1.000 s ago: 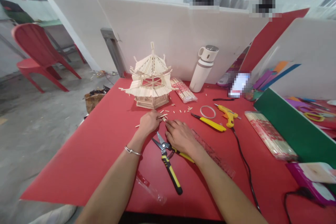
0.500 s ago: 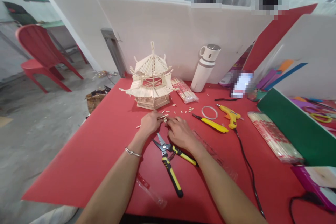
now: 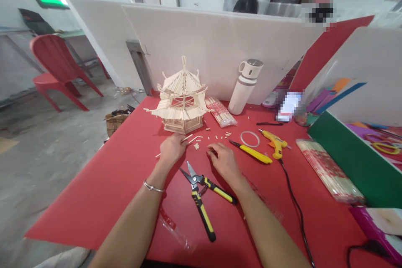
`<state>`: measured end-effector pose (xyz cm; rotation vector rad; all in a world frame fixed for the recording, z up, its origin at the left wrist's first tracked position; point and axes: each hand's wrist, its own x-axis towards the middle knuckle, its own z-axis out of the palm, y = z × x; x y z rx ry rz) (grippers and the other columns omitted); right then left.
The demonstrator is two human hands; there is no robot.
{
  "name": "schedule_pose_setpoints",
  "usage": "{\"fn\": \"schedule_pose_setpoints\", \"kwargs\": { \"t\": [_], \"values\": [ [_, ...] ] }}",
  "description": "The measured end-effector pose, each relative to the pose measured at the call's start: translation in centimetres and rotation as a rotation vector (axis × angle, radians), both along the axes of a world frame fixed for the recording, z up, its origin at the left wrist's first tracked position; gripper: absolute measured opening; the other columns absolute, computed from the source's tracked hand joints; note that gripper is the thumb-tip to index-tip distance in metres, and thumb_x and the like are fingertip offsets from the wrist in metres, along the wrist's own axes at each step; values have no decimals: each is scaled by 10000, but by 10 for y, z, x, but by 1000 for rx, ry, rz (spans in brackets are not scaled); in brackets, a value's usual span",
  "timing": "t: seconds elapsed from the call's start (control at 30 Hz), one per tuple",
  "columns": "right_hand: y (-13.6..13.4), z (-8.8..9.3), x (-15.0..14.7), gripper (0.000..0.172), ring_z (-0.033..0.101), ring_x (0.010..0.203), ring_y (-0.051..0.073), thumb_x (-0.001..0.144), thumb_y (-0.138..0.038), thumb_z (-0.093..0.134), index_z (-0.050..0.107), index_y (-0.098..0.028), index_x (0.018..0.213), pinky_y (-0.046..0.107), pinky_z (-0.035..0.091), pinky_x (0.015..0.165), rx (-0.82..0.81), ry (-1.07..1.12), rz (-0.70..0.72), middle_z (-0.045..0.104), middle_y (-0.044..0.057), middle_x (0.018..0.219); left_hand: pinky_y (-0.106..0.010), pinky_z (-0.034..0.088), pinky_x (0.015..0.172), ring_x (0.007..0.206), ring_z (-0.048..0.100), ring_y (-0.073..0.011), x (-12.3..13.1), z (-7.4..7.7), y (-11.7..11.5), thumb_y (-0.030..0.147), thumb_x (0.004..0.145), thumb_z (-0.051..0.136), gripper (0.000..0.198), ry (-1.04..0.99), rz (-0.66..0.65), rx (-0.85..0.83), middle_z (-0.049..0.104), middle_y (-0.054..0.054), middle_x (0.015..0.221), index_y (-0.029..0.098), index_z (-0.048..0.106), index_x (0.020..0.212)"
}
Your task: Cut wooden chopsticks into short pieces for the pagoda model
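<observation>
My left hand [image 3: 172,149] is closed on thin wooden sticks [image 3: 187,138], whose ends stick out past the fingers. Just to its right lie a small cluster of short stick pieces [image 3: 196,146] and several loose cut bits. My right hand [image 3: 223,160] hovers close to the table right of that cluster, fingers loosely curled and thumb apart, with nothing visible in them. Behind my left hand stands a pagoda model [image 3: 184,113] made of sticks. Spring-handled shears [image 3: 195,179] lie with blades apart between my forearms.
On the right lie a yellow utility knife [image 3: 256,153], a clear ring [image 3: 250,138], a corded glue gun [image 3: 276,142] and a stick pack [image 3: 329,171]. Another pack [image 3: 221,112] and a white bottle [image 3: 245,88] are by the white partition [image 3: 194,33]. A person's head [image 3: 246,4] shows beyond it.
My hands have moved apart: the left one shifted left with its sticks, the right one drew back to the right. The small stick cluster now lies uncovered between them. The view tilted slightly up.
</observation>
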<state>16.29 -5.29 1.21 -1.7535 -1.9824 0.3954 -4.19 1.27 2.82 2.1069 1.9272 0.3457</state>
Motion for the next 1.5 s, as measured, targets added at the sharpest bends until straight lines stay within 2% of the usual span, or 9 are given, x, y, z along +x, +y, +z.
{"fn": "schedule_pose_setpoints", "kwargs": {
  "t": [0.13,0.23,0.47,0.63,0.73,0.87,1.0,1.2,1.5],
  "values": [
    [-5,4,-5,231,680,898,202,999,-325,521,733,-242,963,276,437,768,-39,-65,-20,756,49,982,-266,445,700,1009,673,-245,-6,4,-2,413,868,615,225,72,-9,-66,738,-65,1104,252,750,948],
    [-7,7,-7,234,678,858,195,991,-328,526,739,-249,937,271,409,715,-60,-111,-22,760,56,965,-266,452,697,1003,681,-247,-7,6,-3,371,889,572,216,119,-4,-70,735,-73,1094,236,736,925],
    [-6,9,-3,248,676,875,195,1001,-321,503,736,-246,960,280,384,695,-80,-183,-31,754,60,982,-306,474,698,956,697,-293,-27,17,-4,212,898,456,278,290,94,-67,724,-149,1040,171,730,884],
    [-7,11,-3,247,676,871,197,1006,-321,499,733,-248,981,280,388,700,-93,-212,-33,748,62,1003,-315,463,701,975,687,-288,-27,22,-7,236,925,425,314,205,164,55,708,-144,1126,186,734,948],
    [-7,12,-4,243,678,883,202,1003,-312,504,737,-242,984,279,393,703,-97,-226,-32,744,67,997,-295,448,715,1017,673,-269,-14,20,-10,308,949,424,322,116,123,108,730,-104,1124,227,731,1001],
    [-7,11,-4,229,676,905,198,995,-298,521,743,-246,1018,275,401,718,-98,-238,-25,740,61,1009,-283,414,673,919,687,-252,0,19,-15,299,926,462,276,133,22,27,756,-94,952,216,722,883],
    [-7,9,-4,227,670,904,190,995,-285,525,747,-245,1020,268,400,722,-95,-245,-19,726,56,1012,-277,428,690,934,692,-249,5,16,-16,293,926,468,267,187,-42,-40,759,-99,961,206,707,846],
    [-7,7,-5,225,658,898,186,998,-279,528,749,-237,1008,264,390,721,-100,-253,-14,709,61,998,-299,474,756,982,700,-267,2,9,-13,264,937,447,282,250,-39,-52,762,-123,1005,202,721,914],
    [-2,3,-3,191,668,905,185,991,-291,559,744,-258,1026,261,403,716,-100,-234,-14,716,39,1013,-321,504,787,990,708,-278,-6,3,-8,268,931,461,261,179,15,-65,761,-130,1024,196,710,962]
  ]
}}
